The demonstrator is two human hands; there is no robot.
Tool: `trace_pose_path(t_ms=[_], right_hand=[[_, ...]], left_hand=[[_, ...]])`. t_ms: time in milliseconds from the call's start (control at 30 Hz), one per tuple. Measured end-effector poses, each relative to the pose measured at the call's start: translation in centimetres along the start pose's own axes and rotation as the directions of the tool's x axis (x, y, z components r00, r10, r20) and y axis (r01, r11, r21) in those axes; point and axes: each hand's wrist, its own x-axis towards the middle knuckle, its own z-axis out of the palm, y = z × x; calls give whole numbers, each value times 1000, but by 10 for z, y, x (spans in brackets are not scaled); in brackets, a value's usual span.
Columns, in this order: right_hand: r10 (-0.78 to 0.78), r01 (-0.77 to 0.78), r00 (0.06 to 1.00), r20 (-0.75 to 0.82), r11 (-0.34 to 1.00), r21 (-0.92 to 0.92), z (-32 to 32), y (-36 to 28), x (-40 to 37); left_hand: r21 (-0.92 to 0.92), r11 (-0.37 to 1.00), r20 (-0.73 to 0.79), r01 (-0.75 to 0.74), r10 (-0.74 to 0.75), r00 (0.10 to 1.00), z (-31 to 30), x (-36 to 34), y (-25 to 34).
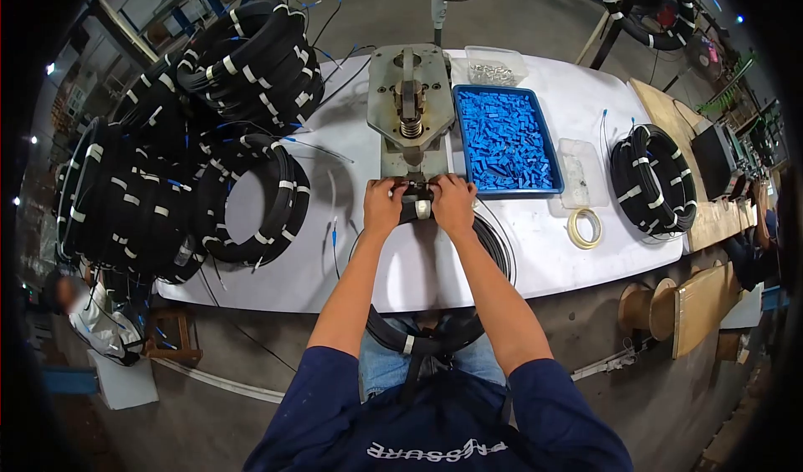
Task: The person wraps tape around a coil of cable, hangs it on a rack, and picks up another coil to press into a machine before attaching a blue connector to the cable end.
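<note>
My left hand (384,204) and my right hand (452,206) are side by side at the foot of a metal hand press (409,104). Both have bent, pinched fingers that meet near the press's lower die, where a small dark piece between them is too hidden to name. Just below the fingers runs a coil of black cable (435,341), bound with white tape. It hangs over the table's front edge onto my lap. Right of the press stands a blue tray (508,192) full of small blue plastic pieces.
Stacked black cable coils (251,66) crowd the table's left side, with a single coil (255,200) nearer. On the right are a tape roll (584,228), a clear plastic tray (583,175) and another coil (652,179). A clear box (495,66) of small parts stands behind. Another person sits at far left.
</note>
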Motion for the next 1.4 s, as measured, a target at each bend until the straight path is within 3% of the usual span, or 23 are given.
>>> trace_pose_path(t_ms=[100, 400, 800, 867, 1000, 1400], right_hand=[[-10, 10, 1000, 0, 997, -80, 2, 1, -1], [19, -13, 996, 83, 997, -70, -6, -5, -2], [21, -13, 997, 77, 995, -97, -4, -5, -5], [-10, 10, 1000, 5, 996, -94, 0, -3, -4], [21, -16, 998, 65, 997, -81, -7, -7, -2], [-1, 7, 999, 41, 991, -137, -5, -7, -3]], left_hand=[[3, 1000, 1, 1, -1, 1000, 0, -3, -1], [17, 1000, 28, 17, -18, 999, -1, 0, 3], [14, 1000, 39, 0, -1, 999, -1, 1, 1], [29, 1000, 34, -12, 11, 999, -3, -2, 0], [1, 1000, 25, -15, 15, 1000, -1, 0, 0], [71, 995, -11, -65, 66, 998, 0, -1, -2]])
